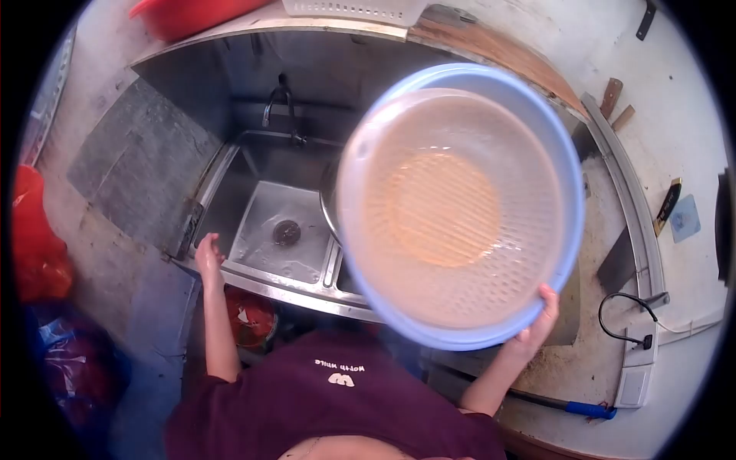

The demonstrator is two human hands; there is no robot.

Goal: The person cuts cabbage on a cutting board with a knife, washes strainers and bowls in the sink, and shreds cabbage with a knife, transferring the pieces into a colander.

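Observation:
A large light-blue basin (pixel 573 207) is held up over the right part of the sink, with a translucent beige colander (pixel 383 284) nested in it. The colander's round ribbed bottom looks orange-tan, and slots show in its side. My right hand (pixel 538 320) grips the basin's rim at the lower right, thumb and fingers around the edge. By the left front edge of the steel sink (pixel 268 268), my left hand (pixel 208 253) hangs with loosely bent fingers and nothing visible in it. A drain (pixel 287 232) lies in the left bowl, and part of a round metal vessel's rim shows behind the basin.
A faucet (pixel 284 111) stands at the sink's back. Knives (pixel 668 205) hang on the right wall, near a cable (pixel 606 322) and a socket box (pixel 633 385). A red tub (pixel 192 19) and a white basket (pixel 353 9) sit above. Plastic bags (pixel 73 353) are at left.

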